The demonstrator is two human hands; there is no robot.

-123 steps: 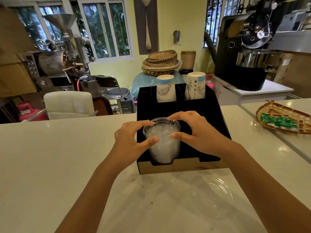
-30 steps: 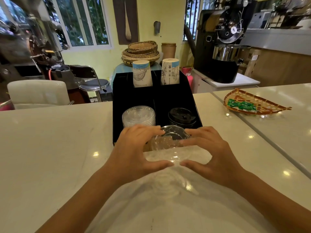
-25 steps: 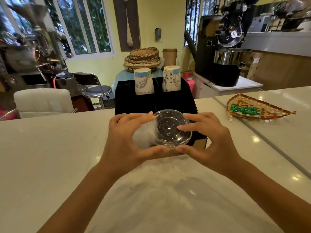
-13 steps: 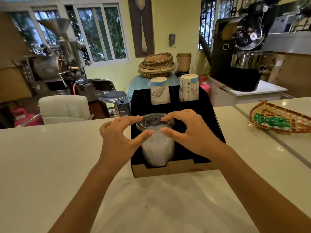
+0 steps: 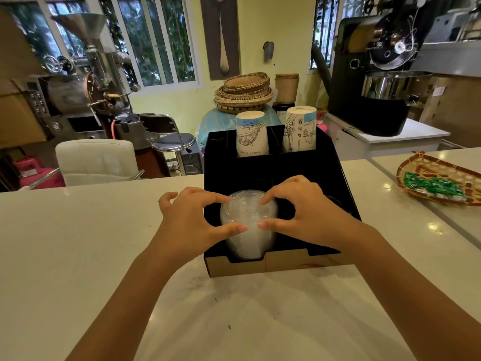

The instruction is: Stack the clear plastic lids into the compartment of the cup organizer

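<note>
nearly done: both hands, left (image 5: 192, 225) and right (image 5: 307, 217), pinching stack of clear lids (image 5: 248, 225), seating it in cup organizer (image 5: 335, 178) front-left compartment; no loose lids visible on worktop (image 5: 78, 243).

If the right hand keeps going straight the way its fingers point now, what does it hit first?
The right hand points leftward at the stack of clear lids, which its fingertips already seem to touch. Beyond that stack, the left hand faces it; depth is hard to judge.

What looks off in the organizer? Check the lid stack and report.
Nothing stands out. The clear lid stack sits upright in the cup organizer front-left compartment, left hand and right hand steadying it. No spills.
</note>
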